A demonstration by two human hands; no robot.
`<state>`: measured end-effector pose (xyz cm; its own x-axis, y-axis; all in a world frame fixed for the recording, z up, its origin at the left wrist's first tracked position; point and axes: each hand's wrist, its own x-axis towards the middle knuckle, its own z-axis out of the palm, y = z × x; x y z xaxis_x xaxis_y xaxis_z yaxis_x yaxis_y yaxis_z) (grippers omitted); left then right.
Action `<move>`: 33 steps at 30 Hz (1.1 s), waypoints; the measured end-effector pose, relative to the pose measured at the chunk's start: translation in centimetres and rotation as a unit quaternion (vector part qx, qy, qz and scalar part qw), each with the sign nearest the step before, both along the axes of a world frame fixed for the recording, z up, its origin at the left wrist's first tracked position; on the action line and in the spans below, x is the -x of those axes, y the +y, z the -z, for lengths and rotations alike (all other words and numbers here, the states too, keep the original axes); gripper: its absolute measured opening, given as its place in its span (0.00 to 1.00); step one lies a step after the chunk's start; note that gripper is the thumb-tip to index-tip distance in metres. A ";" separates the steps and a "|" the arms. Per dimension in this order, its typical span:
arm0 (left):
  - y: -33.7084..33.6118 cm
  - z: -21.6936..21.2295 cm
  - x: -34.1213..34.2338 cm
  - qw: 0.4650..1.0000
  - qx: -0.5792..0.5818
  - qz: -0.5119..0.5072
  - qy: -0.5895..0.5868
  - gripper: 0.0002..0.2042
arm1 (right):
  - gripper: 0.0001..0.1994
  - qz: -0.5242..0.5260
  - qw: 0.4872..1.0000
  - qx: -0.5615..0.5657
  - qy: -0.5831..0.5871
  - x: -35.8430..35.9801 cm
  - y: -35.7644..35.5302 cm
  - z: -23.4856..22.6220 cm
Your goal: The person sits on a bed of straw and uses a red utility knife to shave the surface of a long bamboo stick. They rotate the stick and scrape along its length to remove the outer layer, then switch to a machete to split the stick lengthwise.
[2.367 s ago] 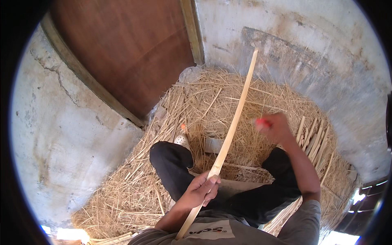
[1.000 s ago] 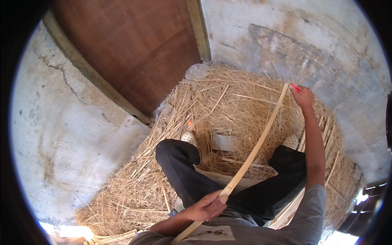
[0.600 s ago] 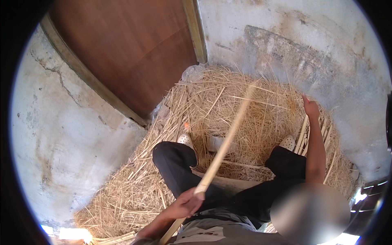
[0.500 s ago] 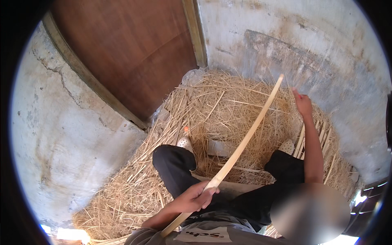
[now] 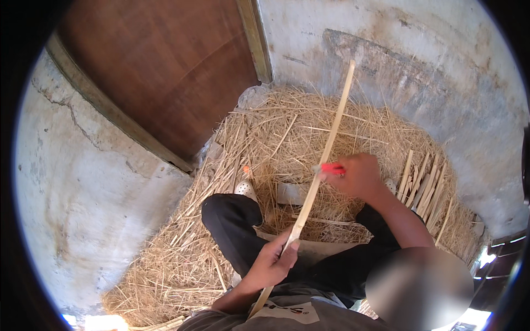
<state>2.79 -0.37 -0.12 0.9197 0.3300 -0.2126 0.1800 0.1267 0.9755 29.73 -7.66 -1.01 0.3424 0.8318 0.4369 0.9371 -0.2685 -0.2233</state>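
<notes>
A long pale bamboo strip runs slantwise from my lap up toward the far wall. My left hand grips it near its lower end, which rests against my shirt. Around the strip's middle is my right hand, closed on a small red-handled tool. The tool's tip is at the strip and looks blurred, so I cannot make out the blade's shape. Thin shavings lie in a thick heap under and beyond the strip.
Cut bamboo strips lie stacked at the right. A pale block sits between my feet, and an orange bit lies near my left shoe. Ahead stand a brown door and a stained wall.
My right hand has come in from the far right to the middle of the strip, bringing the red tool against it. The strip's far end has swung left and away from me.
</notes>
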 end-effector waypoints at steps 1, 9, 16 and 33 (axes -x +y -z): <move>-0.4 -0.6 0.2 1.000 0.023 -0.013 0.005 0.20 | 0.31 0.019 1.000 0.017 0.000 -0.5 0.0 -0.8; 0.2 0.6 1.5 0.976 -0.212 -0.045 0.007 0.21 | 0.32 -0.031 0.998 0.007 -0.058 0.1 -0.1 -0.4; -0.8 0.6 3.7 0.990 -0.135 0.015 0.024 0.21 | 0.26 0.180 0.979 0.060 0.077 -5.6 0.0 -0.5; -0.2 -0.9 2.3 0.917 -0.395 -0.031 0.053 0.20 | 0.31 0.135 0.991 -0.022 0.003 -5.0 1.0 0.2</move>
